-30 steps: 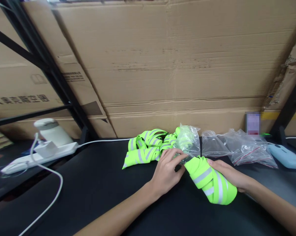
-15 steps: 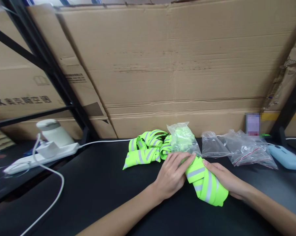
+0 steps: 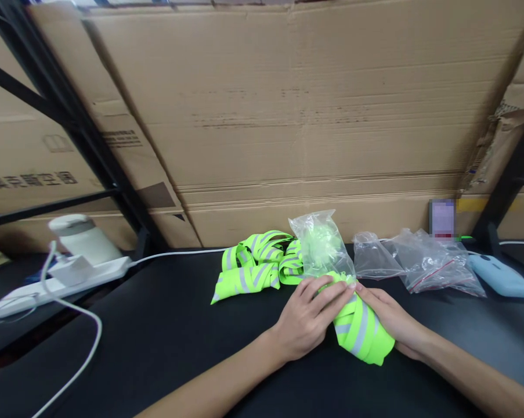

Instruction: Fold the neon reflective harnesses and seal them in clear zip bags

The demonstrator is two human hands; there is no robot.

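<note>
A folded bundle of fluorescent yellow-green reflective strap (image 3: 361, 334) with silver stripes lies between my hands, low over the black table. My left hand (image 3: 311, 313) curls over its upper left end, fingers closed on it. My right hand (image 3: 387, 316) grips the right side, thumb on top near the left fingertips. Just beyond the left fingers, a clear plastic bag (image 3: 322, 244) holds a yellow-green item. Left of that bag lies a loose pile of reflective straps (image 3: 255, 264).
Empty clear zip bags (image 3: 436, 264) lie at the right, beside a light blue case-like object (image 3: 501, 276). At left are a white power strip (image 3: 61, 287), a white bottle (image 3: 85, 238) and a cable. Cardboard (image 3: 244, 116) walls the back; black metal posts (image 3: 91, 133) flank it.
My left fingers have slid right and forward over the top of the strap bundle, covering more of it. The bundle looks more compact and slightly turned. The view has shifted a little.
</note>
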